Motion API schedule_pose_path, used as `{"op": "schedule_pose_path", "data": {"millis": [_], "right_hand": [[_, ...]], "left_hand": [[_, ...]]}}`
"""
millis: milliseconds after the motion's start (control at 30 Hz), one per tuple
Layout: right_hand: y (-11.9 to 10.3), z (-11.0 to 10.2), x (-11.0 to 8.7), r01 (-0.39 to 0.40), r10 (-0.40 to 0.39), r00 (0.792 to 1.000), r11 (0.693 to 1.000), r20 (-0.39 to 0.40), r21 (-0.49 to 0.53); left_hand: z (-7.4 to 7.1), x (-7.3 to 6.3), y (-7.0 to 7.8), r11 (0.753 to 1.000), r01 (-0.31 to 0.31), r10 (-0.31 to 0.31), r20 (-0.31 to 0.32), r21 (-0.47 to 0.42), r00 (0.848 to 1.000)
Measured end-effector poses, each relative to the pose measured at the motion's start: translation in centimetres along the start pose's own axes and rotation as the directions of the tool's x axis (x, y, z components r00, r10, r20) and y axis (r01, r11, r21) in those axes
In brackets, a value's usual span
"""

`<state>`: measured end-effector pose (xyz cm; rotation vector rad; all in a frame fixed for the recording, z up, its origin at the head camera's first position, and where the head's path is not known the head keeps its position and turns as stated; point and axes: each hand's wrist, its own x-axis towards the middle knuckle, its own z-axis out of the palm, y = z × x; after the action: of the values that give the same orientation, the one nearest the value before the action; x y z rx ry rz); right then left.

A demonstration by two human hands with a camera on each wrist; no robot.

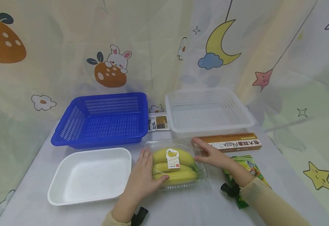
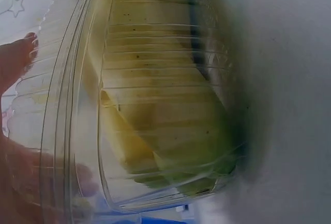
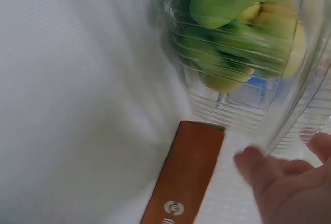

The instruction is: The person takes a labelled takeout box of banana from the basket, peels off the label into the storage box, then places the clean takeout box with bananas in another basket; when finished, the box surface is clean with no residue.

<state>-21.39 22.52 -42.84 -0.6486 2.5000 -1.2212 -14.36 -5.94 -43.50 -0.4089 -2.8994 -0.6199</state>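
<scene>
A clear plastic clamshell box of bananas (image 1: 175, 175) with a white label lies in the middle of the white-covered table. My left hand (image 1: 146, 175) holds its left end, the fingers along the far left side and the thumb over the front. At the right end my right hand (image 1: 213, 155) grips the rim, thumb and fingers spread along the edge. Through the ribbed plastic, yellow bananas (image 2: 150, 74) show in the left wrist view, and green stems (image 3: 227, 43) in the right. Just beyond the right hand lies a brown pasta box (image 1: 233, 142).
A blue basket (image 1: 110, 125) stands at back left, a translucent white basket (image 1: 209, 125) at back right. Between them lies a small packet (image 1: 159, 122). A white tray (image 1: 89, 177) sits left of the bananas. A green bag (image 1: 246, 161) lies partly under my right forearm.
</scene>
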Motion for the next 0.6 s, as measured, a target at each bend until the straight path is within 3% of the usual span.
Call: {"op": "schedule_pose_path", "data": {"millis": [133,333,400,600], "right_hand": [[-0.6,-0.2,-0.2,0.047,-0.052,0.998,0.987,-0.026,-0.152],[-3.4,-0.7,-0.8,0.165,-0.223,0.973,0.863,-0.066,-0.478],[-4.5,-0.6,-0.6,0.178,-0.233,0.971,0.845,-0.047,-0.505],[-6.7,0.0,1.0,0.2,-0.182,0.98,0.857,0.083,-0.474]], "left_hand": [[0.0,0.0,0.1,1.0,0.013,-0.013,0.01,-0.016,1.0],[0.1,-0.1,0.1,0.999,0.016,-0.015,0.008,-0.037,1.0],[0.1,-0.1,0.0,0.999,0.019,-0.018,0.009,-0.041,1.0],[0.1,-0.1,-0.1,0.999,0.016,-0.015,0.002,-0.031,1.0]]}}
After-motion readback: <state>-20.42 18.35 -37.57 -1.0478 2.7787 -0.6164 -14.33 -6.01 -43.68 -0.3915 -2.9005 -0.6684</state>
